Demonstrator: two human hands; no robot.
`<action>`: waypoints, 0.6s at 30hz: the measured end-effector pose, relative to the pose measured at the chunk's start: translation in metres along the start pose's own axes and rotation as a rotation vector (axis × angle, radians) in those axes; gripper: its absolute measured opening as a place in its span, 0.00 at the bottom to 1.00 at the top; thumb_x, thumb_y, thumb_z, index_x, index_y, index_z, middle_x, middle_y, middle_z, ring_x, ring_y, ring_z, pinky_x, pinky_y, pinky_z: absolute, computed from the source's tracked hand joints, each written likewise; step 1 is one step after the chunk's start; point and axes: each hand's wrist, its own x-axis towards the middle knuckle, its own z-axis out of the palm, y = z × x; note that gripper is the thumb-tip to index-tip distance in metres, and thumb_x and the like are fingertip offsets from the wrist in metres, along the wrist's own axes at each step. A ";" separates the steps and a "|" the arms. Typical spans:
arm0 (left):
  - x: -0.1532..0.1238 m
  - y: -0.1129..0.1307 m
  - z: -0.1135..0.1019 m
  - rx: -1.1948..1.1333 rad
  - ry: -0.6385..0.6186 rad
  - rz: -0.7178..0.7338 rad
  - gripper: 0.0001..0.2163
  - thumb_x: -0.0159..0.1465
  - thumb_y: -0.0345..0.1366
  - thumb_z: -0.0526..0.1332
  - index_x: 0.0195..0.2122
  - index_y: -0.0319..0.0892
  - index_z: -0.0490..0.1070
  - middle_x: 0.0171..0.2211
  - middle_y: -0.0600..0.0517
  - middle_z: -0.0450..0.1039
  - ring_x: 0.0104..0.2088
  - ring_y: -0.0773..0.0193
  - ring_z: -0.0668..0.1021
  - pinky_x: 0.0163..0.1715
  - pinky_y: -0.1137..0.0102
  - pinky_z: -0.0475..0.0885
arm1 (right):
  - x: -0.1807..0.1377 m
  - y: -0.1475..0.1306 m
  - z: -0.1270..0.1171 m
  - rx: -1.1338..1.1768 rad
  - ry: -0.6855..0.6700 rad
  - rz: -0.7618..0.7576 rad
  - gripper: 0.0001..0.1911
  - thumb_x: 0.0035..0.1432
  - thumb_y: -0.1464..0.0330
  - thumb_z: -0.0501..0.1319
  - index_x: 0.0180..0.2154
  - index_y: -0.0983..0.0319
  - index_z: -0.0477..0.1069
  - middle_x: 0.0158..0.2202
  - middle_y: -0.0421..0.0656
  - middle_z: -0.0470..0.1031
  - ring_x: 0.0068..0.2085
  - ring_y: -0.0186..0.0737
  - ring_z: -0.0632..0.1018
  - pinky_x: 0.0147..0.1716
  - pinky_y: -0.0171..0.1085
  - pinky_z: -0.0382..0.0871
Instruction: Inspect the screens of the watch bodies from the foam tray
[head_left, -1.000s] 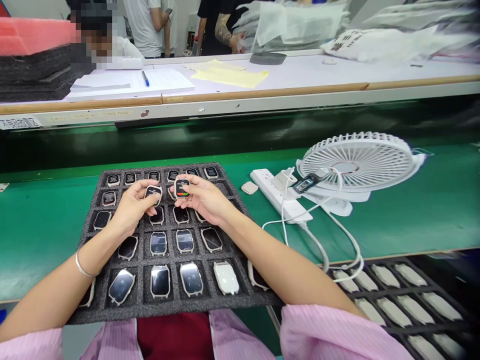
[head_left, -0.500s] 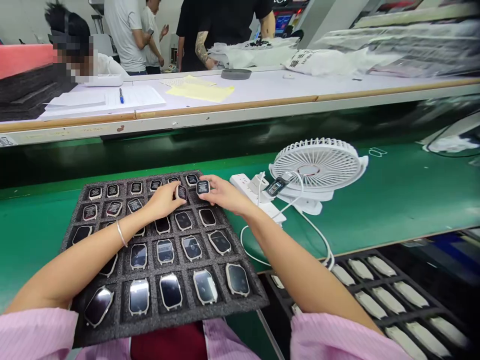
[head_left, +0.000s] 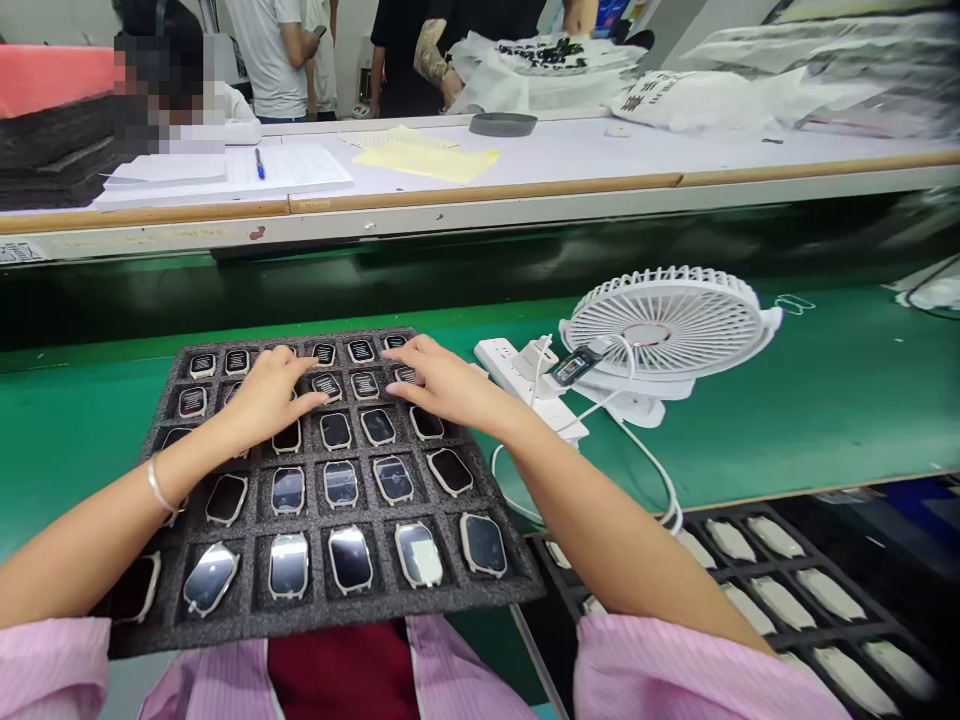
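Note:
A dark grey foam tray (head_left: 300, 618) full of smartwatch bodies without straps lies in front of me, each in its own pocket. My left hand (head_left: 270, 392) is over the upper middle rows, thumb and fingers apart, holding nothing. It hides some watches. Above the upper right corner is my right hand (head_left: 442, 385), its thumb and fingers spread around a watch (head_left: 406, 375) that sits in its pocket. Between the hands, a watch (head_left: 365, 385) shows white text on its lit screen. Nearer watches, such as a dark one (head_left: 350, 559), have blank reflective screens.
Right of the tray are a white power strip (head_left: 499, 358), a cable-connected small device (head_left: 576, 366) and a white fan (head_left: 667, 325). A second tray (head_left: 787, 565) of pale pieces sits lower right. Papers (head_left: 300, 180) lie on the shelf (head_left: 570, 165); people stand beyond it.
The watches that both hands held between their fingers now lie in pockets. Both hands have opened; the left has moved leftward across the tray. The camera view has shifted slightly.

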 end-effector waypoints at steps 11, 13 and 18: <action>-0.128 -0.081 -0.037 0.257 0.043 -0.464 0.16 0.62 0.50 0.56 0.35 0.41 0.72 0.33 0.42 0.71 0.38 0.45 0.75 0.40 0.57 0.69 | 0.057 -0.140 0.058 -0.152 -0.323 -0.371 0.15 0.66 0.66 0.60 0.51 0.68 0.74 0.48 0.56 0.72 0.50 0.54 0.75 0.48 0.50 0.64; -0.135 -0.082 -0.033 0.287 0.025 -0.465 0.18 0.62 0.52 0.56 0.36 0.41 0.73 0.33 0.42 0.71 0.39 0.45 0.76 0.41 0.57 0.70 | 0.066 -0.159 0.069 -0.249 -0.322 -0.356 0.17 0.67 0.63 0.59 0.47 0.70 0.75 0.48 0.58 0.72 0.50 0.56 0.75 0.48 0.51 0.62; -0.127 -0.073 -0.027 0.356 -0.062 -0.507 0.20 0.61 0.49 0.56 0.39 0.36 0.74 0.39 0.38 0.71 0.44 0.43 0.75 0.45 0.57 0.70 | 0.081 -0.178 0.085 -0.310 -0.370 -0.290 0.18 0.66 0.59 0.59 0.44 0.69 0.74 0.48 0.57 0.71 0.50 0.57 0.74 0.48 0.50 0.60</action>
